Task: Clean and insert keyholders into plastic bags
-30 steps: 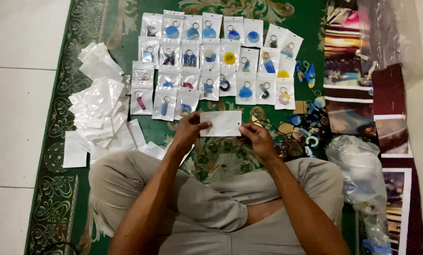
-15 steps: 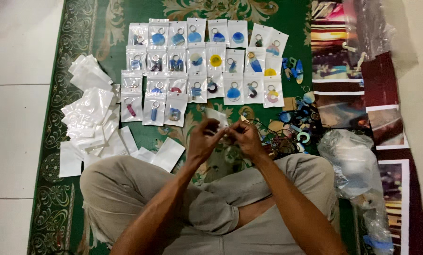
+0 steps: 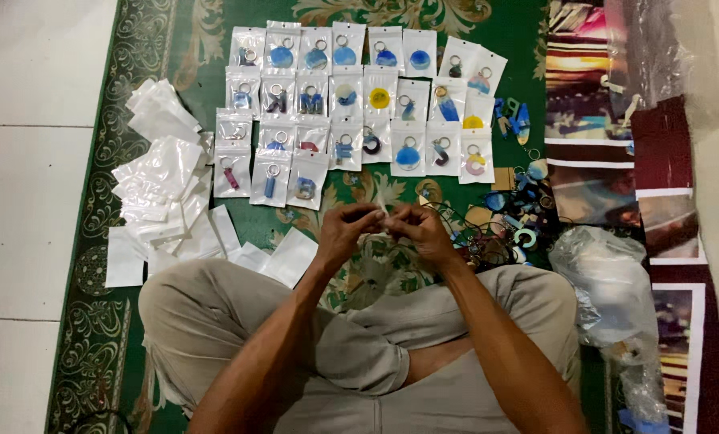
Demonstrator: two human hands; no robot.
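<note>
Hands meet above a green rug (image 3: pixel 215 48): the left hand (image 3: pixel 345 233) and right hand (image 3: pixel 424 231) pinch a small clear bag (image 3: pixel 385 215) between them, near rows of bagged keychains (image 3: pixel 351 104) laid out flat; empty bags (image 3: pixel 167 177) wait at left.

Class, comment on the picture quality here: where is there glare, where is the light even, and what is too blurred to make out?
Head view: light falls evenly on the green rug, with only soft shadows; the clear pouches and the plastic bag catch pale glare; the left hand and right hand are slightly soft, so the small thing between them cannot be made out; the frame's corners look a little stretched.
</note>
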